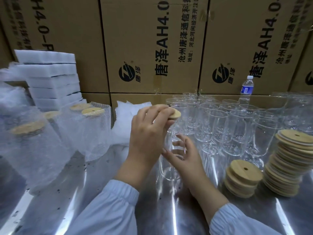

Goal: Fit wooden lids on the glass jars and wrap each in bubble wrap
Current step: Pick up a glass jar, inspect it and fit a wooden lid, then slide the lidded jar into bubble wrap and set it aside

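Note:
My left hand (149, 131) pinches a round wooden lid (174, 113) at the top of a clear glass jar (167, 168) standing on the metal table. My right hand (183, 155) wraps its fingers round the jar's side, holding it. Several bare glass jars (218, 126) stand in rows behind and to the right. Two stacks of wooden lids rise at the right, a short stack (242, 177) and a tall stack (291, 163). Several lidded jars wrapped in bubble wrap (89, 131) stand at the left.
A pile of bubble wrap (127, 116) lies behind my left hand. White foam pads (54, 78) are stacked at the back left. Printed cardboard boxes (152, 44) wall off the back. A water bottle (246, 89) stands behind the jars.

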